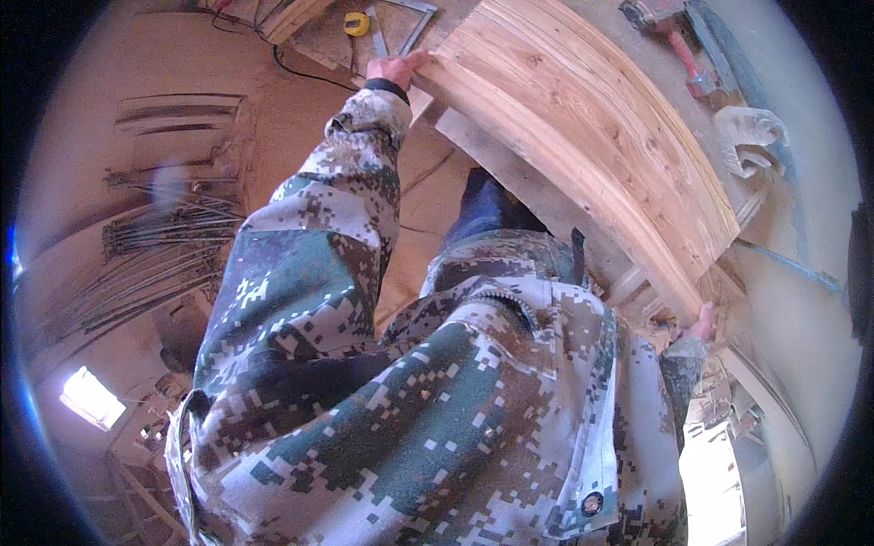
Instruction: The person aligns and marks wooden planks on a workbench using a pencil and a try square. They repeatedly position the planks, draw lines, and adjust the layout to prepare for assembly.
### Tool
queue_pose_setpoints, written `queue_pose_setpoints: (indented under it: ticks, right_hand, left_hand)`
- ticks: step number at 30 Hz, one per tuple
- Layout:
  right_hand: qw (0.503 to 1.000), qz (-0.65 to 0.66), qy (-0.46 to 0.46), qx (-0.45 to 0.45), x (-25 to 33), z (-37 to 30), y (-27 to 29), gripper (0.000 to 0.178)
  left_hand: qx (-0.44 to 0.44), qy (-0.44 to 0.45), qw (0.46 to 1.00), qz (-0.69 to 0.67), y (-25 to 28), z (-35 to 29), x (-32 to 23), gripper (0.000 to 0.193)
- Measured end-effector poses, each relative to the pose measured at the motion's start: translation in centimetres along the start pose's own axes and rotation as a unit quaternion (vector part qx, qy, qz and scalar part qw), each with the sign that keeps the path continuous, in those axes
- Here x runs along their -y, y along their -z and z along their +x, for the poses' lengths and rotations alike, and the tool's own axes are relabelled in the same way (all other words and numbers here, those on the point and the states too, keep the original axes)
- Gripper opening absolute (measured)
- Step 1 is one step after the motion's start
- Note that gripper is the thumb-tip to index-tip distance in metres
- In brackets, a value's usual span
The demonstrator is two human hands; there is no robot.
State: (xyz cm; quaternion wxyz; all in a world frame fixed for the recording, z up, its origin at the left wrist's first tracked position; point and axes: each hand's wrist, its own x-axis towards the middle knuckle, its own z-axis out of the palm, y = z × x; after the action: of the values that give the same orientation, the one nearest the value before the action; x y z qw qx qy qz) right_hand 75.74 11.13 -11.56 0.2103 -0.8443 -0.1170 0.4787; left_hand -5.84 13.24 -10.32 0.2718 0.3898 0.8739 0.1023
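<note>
Several long pale wooden boards (583,118) lie side by side in front of me, their grain and knots showing. My left hand (397,67) is closed at the near left corner of the nearest board, its fingertips on the end. At the opposite, right end, my right hand (701,324) grips the near corner of the same board; part of this hand is hidden. Just beyond my left hand are a yellow tape measure (356,24) and a metal square (405,29).
Behind the boards, a red-handled tool (690,65) lies near a crumpled white cloth (754,136). A blue bar (792,265) sticks out past their right end. Bundles of thin rods (173,227) are at the left, and wood scraps (742,414) sit at the lower right.
</note>
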Motion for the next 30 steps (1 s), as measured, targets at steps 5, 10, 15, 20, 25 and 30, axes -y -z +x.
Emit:
queue_pose_setpoints:
  ticks: [5, 10, 15, 20, 25, 30]
  right_hand:
    - [0.997, -0.060, -0.034, 0.020, -2.8, 3.6, -4.0, 0.059]
    - [0.991, -0.058, -0.123, 0.002, -1.0, 3.9, -4.7, 0.052]
    - [0.989, -0.088, -0.122, 0.011, 0.8, 3.6, -5.2, 0.055]
    - [0.995, -0.065, -0.071, 0.013, 0.7, 2.7, -6.0, 0.058]
    - [0.991, -0.116, -0.068, 0.004, 1.1, 2.4, -6.1, 0.058]
    - [0.997, -0.067, -0.038, -0.007, 0.8, 2.3, -7.2, 0.053]
  left_hand:
    - [-0.044, 0.083, 0.960, -0.265, 0.6, 0.8, 1.0, 0.040]
    - [0.061, 0.141, 0.854, -0.496, 0.3, 1.3, 1.7, 0.041]
    - [0.063, 0.141, 0.731, -0.665, -0.9, -0.5, 1.0, 0.024]
    - [0.044, 0.123, 0.707, -0.695, -1.0, -1.6, 0.5, 0.021]
    - [0.042, 0.121, 0.706, -0.697, -1.3, -1.5, 0.8, 0.022]
    - [0.060, 0.105, 0.685, -0.718, -1.8, -1.2, 1.2, 0.026]
